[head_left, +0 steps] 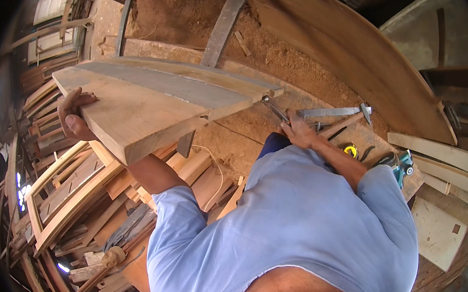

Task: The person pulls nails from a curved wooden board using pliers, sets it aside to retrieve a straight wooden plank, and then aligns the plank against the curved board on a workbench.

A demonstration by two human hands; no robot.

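A wide wooden panel (136, 98) of joined boards, one strip greyish, lies in front of me at the left. My left hand (76, 115) curls round its near left edge, fingertips over the top face. In my right hand (298, 131) is a slim shiny metal tool (275, 110) with a rounded end; its exact kind I cannot make out. That end is at the panel's right end, close to a notched edge; whether it touches the wood is unclear. Just beyond my right hand lie a metal try square (329, 111) and a hammer (366, 112).
A yellow tape measure (351, 151) and a teal power tool (403, 168) sit on the bench at the right. A wooden frame (69, 197) and stacked timber fill the lower left. A large curved board (357, 56) stands beyond, near sawdust (168, 13).
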